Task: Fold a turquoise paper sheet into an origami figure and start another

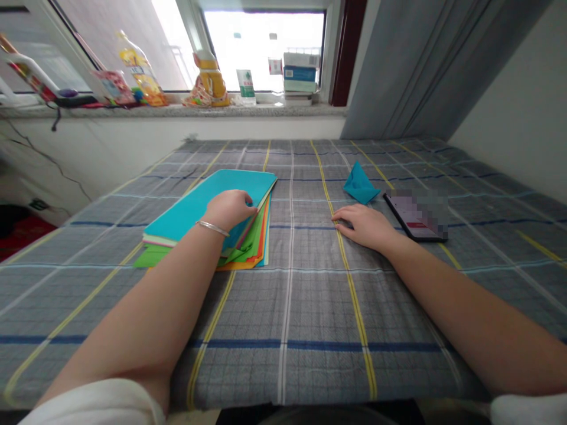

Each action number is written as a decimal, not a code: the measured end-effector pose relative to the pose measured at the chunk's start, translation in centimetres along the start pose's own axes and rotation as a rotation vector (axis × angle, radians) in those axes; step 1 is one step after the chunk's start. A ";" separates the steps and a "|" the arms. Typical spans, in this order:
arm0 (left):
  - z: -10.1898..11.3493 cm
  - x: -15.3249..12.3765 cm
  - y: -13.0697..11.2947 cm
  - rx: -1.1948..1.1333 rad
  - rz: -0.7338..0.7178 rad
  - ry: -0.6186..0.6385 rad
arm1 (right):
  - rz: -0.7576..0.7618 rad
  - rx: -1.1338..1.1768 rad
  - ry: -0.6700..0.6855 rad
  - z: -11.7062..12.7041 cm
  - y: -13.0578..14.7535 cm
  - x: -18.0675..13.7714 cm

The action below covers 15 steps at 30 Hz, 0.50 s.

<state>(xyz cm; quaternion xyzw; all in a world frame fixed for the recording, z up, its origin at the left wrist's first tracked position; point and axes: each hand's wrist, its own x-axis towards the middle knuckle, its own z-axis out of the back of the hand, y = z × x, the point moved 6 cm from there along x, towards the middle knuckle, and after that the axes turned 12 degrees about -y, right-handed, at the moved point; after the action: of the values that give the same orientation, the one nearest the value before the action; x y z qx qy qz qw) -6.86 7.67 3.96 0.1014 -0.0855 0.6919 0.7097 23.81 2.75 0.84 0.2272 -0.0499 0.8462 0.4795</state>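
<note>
A stack of coloured paper lies on the left of the cloth, with blue sheets on top and green, orange and other colours below. My left hand rests over the stack, its fingers closed at the right edge of the upper sheets. That edge is slightly raised, and green paper shows beneath it. My right hand lies on the cloth, holding nothing, fingers loosely bent and apart from the thumb. Just behind it stands a folded blue paper piece with a pointed top.
A phone with a partly blurred screen lies right of my right hand. The checked grey cloth covers the table. Bottles, a cup and stacked boxes stand on the windowsill behind. A grey curtain hangs at the right.
</note>
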 end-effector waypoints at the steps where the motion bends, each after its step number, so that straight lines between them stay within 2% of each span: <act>1: 0.1 0.1 0.0 0.001 0.005 0.007 | -0.003 0.001 -0.001 0.0 0.0 0.0; 8: 0.1 0.9 1.1 -0.010 0.034 0.024 | 0.003 0.017 0.006 -0.2 -0.2 0.1; 15: -1.0 1.0 1.9 -0.255 0.158 0.085 | -0.005 0.030 0.004 -0.1 -0.2 0.1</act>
<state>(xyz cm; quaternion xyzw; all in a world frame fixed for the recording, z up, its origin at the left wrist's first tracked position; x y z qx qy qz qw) -8.74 8.92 3.30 -0.0258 -0.1503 0.7330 0.6630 23.88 2.96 0.78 0.2329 -0.0356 0.8461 0.4782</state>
